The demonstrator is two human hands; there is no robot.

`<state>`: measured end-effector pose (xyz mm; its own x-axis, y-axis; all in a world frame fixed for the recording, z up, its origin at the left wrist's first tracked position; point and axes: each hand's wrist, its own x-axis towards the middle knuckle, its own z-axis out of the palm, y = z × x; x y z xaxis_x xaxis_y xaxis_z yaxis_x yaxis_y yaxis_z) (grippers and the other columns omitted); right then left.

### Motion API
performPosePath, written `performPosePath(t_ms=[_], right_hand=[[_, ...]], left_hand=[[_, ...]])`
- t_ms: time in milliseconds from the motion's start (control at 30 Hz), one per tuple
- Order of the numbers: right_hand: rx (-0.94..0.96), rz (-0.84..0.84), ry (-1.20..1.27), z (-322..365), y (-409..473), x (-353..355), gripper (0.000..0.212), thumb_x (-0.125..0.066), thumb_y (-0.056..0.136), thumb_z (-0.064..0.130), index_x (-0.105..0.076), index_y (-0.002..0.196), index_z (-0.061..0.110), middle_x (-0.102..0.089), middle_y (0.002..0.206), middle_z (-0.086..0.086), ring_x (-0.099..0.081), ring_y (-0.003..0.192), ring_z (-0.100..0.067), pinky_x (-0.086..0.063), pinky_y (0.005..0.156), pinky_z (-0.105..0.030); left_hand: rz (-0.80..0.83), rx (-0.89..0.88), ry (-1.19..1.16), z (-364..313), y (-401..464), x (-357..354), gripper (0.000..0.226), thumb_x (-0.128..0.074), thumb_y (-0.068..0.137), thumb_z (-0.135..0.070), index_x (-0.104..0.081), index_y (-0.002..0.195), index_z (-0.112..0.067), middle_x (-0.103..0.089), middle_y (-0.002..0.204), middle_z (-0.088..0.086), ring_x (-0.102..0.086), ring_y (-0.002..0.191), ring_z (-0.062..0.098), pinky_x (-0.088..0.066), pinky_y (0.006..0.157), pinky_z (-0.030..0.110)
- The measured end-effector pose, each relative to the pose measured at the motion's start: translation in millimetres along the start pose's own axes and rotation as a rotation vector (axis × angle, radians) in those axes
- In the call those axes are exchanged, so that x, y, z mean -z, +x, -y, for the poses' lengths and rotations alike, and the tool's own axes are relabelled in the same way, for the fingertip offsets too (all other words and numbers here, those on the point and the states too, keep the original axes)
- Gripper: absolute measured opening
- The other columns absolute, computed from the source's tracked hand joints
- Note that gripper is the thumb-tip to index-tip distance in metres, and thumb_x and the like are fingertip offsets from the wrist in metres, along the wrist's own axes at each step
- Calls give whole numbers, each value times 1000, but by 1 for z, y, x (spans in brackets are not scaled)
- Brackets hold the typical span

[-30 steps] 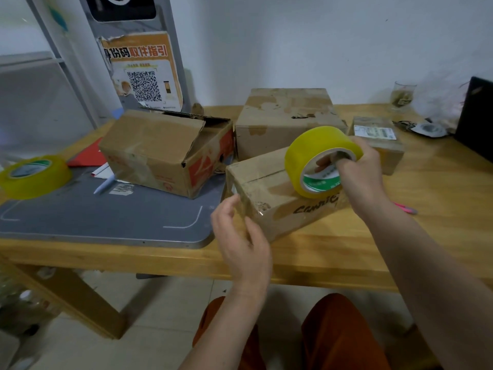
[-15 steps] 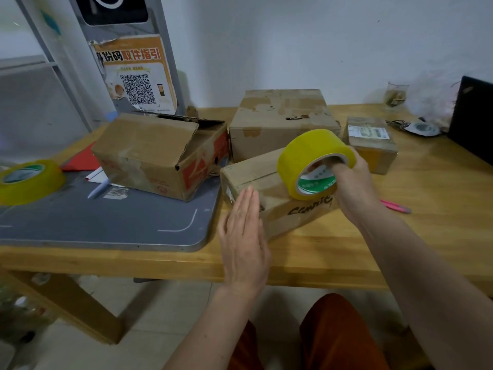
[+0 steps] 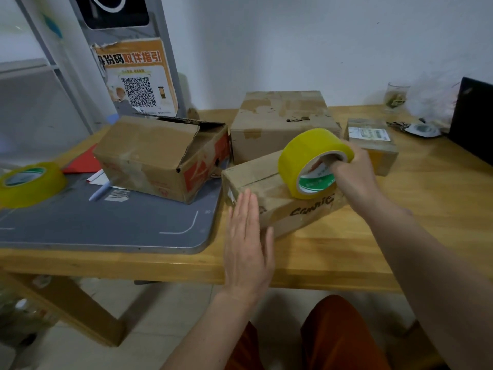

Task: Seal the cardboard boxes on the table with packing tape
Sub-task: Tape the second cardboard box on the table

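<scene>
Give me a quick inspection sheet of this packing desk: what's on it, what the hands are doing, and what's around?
Surface: light wooden table, with a grey metal board on its left part.
Job's things: long brown cardboard box with black handwriting at the front; yellow packing tape roll standing on it; open-flapped box with red print; large closed box; small labelled box.
Clutter: second yellow tape roll, red paper, drinking glass.
Grippers: left hand flat against the front box's end; right hand grips the tape roll through its core.
Cables: nothing seen.
Surroundings: white wall, orange QR-code poster.
</scene>
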<state>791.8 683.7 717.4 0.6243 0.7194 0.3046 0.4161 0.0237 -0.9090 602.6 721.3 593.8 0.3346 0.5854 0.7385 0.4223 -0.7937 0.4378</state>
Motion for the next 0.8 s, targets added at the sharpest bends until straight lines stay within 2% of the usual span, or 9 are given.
performPosePath(t_ms=[100, 200, 367, 433, 533, 600, 667, 733, 800], right_hand=[[-37, -48, 42, -5, -2, -3, 36, -53, 89, -5, -62, 80, 29, -63, 83, -1, -60, 91, -24, -50, 88, -43], [-48, -82, 50, -8, -1, -5, 28, -57, 92, 2, -63, 79, 26, -64, 82, -2, -60, 86, -20, -50, 86, -42], [-34, -108, 90, -8, -2, -6, 26, -60, 93, 11, -62, 76, 30, -63, 80, 7, -59, 81, -14, -46, 76, -32], [-40, -114, 90, -8, -2, -7, 26, -60, 93, 11, -62, 75, 30, -62, 78, 6, -58, 79, -12, -45, 71, -30], [-50, -115, 85, -7, -2, -7, 25, -61, 93, 12, -62, 76, 30, -63, 78, 6, -59, 80, -14, -45, 69, -29], [-54, -108, 85, -7, -2, -6, 26, -61, 93, 11, -62, 76, 30, -62, 78, 6, -58, 78, -11, -45, 66, -28], [-53, -102, 100, -7, -3, -5, 26, -60, 93, 9, -62, 77, 29, -62, 79, 6, -58, 77, -9, -45, 65, -25], [-54, -98, 110, -8, -3, -5, 23, -61, 93, 9, -63, 81, 28, -63, 81, 7, -59, 80, -10, -46, 69, -27], [-66, -86, 114, -10, -1, -4, 20, -62, 92, 9, -64, 83, 27, -64, 83, 6, -60, 84, -14, -47, 74, -29]], left_hand=[[32, 215, -258, -28, -13, -9, 86, -44, 98, -41, 21, 154, -32, 5, 168, 4, 1, 154, 13, -8, 124, 27], [22, 333, -334, -41, -16, -14, 94, -46, 93, -49, 31, 147, -45, 14, 167, -5, 8, 153, 7, -9, 124, 31], [104, 448, -304, -39, -21, -6, 92, -60, 95, -31, 13, 152, -30, 2, 166, -4, 1, 153, 7, -13, 125, 35], [199, 494, -221, -34, -18, 2, 92, -61, 96, -33, 8, 156, -21, 0, 167, -1, 3, 153, 11, -6, 125, 32], [355, 625, -95, -30, -8, 17, 89, -58, 97, -42, 0, 159, -13, 10, 167, 3, 16, 152, 15, 4, 121, 27], [264, 551, -70, -35, -1, 25, 87, -56, 97, -41, -1, 159, -13, 17, 165, 2, 21, 151, 14, 6, 122, 29], [174, 338, 31, -39, 8, 27, 86, -48, 95, -43, 0, 159, -12, 14, 166, 2, 19, 151, 12, 8, 123, 30], [224, 163, 149, -41, 20, 23, 86, -40, 95, -49, 3, 159, -10, 10, 166, 5, 18, 152, 15, 13, 122, 31], [313, 115, 245, -39, 30, 20, 89, -47, 96, -49, 1, 157, -7, 5, 166, 9, 13, 152, 20, 13, 121, 34]])
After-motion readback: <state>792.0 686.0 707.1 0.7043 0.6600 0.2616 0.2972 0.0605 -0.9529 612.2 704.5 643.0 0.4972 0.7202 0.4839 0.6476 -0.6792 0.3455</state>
